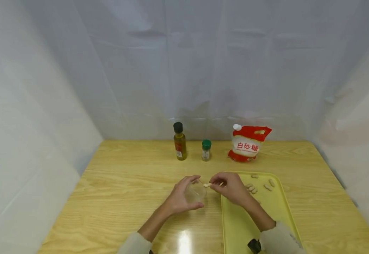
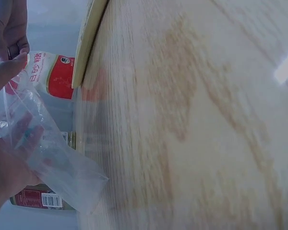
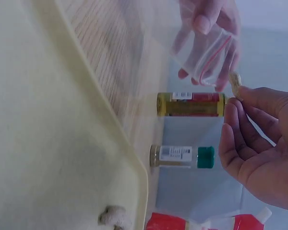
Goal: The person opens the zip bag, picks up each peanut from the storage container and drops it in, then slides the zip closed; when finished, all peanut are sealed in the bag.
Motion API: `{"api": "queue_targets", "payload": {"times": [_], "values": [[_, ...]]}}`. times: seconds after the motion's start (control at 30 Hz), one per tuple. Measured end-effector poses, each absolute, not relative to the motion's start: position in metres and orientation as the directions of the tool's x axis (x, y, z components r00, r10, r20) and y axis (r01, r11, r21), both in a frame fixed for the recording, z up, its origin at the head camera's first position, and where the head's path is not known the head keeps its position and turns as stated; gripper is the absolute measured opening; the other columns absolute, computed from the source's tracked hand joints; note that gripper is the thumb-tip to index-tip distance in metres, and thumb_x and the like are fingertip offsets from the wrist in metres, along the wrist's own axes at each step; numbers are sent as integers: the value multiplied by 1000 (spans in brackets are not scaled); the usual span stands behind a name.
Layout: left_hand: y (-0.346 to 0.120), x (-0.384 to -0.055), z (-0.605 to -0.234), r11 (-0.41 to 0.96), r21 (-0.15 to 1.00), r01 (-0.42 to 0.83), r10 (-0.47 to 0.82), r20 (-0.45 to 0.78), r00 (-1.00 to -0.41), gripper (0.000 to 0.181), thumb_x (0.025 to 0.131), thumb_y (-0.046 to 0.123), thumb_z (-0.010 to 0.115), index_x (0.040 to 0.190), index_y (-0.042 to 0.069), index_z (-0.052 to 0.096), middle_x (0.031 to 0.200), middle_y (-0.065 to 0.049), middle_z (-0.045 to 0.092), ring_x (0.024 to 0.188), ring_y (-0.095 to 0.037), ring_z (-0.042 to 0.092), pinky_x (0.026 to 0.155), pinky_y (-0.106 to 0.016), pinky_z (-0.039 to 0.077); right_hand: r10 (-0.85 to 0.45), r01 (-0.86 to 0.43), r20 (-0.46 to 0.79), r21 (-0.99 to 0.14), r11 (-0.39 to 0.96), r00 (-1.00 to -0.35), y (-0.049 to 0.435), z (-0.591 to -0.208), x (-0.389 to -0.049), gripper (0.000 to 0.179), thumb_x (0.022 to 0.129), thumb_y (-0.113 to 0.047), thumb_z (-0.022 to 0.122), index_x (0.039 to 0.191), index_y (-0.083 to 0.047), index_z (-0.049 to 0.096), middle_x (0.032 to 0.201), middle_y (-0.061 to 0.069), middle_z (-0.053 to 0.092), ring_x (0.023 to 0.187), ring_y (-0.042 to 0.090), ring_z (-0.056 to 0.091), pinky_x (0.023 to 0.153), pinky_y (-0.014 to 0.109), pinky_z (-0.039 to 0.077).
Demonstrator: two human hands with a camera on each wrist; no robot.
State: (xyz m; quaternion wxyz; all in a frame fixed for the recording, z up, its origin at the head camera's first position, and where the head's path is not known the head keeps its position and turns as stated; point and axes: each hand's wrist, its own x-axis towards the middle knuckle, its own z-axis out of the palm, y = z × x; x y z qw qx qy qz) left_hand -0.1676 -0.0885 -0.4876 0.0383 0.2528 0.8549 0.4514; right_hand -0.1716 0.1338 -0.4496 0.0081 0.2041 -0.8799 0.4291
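Observation:
A clear plastic zip bag (image 2: pixel 62 158) with a red strip along its mouth hangs in my left hand (image 1: pixel 178 199), thumb on one side and fingers on the other. The right hand (image 1: pixel 232 187) pinches an unshelled peanut (image 3: pixel 235 84) between thumb and fingertips, right beside the bag's mouth. In the head view the bag's mouth faces the right hand. Several more peanuts (image 1: pixel 268 187) lie on the yellow tray (image 1: pixel 238 225), below and beyond the right hand.
Along the back of the wooden table (image 1: pixel 124 183) stand an oil bottle (image 1: pixel 180 144) with a black cap, a small green-capped shaker (image 1: pixel 206 151) and a red-and-white sugar bag (image 1: pixel 247 144). Pale sheeting (image 1: pixel 190 70) hangs behind them and at both sides.

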Motion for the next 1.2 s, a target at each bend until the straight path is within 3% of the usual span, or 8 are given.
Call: {"api": "queue_targets", "payload": {"times": [0.53,0.9,1.2], "values": [[-84,-168,-486,450,792,414,492,167,-854,81,71,26,83,140,12,42,128,-7,55,122,-28,49,103,-55,39,-400,-405,213,-769,494,-892,117,-454,-166,9,84,-12,71,91,-7,72,84,2,71,73,5,63,63,18,52],[-87,-168,-487,462,787,408,477,168,-863,83,70,27,83,140,12,41,128,-7,55,121,-30,50,101,-56,40,-324,-332,167,-755,566,-931,149,-457,-172,9,84,-14,71,93,-12,72,85,-2,70,76,5,62,65,20,52],[-88,-170,-491,465,779,420,481,176,-859,83,69,32,83,140,13,42,127,-7,55,120,-28,50,102,-62,35,-238,-244,123,-770,589,-963,192,-467,-184,19,83,-13,72,98,-3,71,90,6,71,78,6,62,67,20,53]]}}
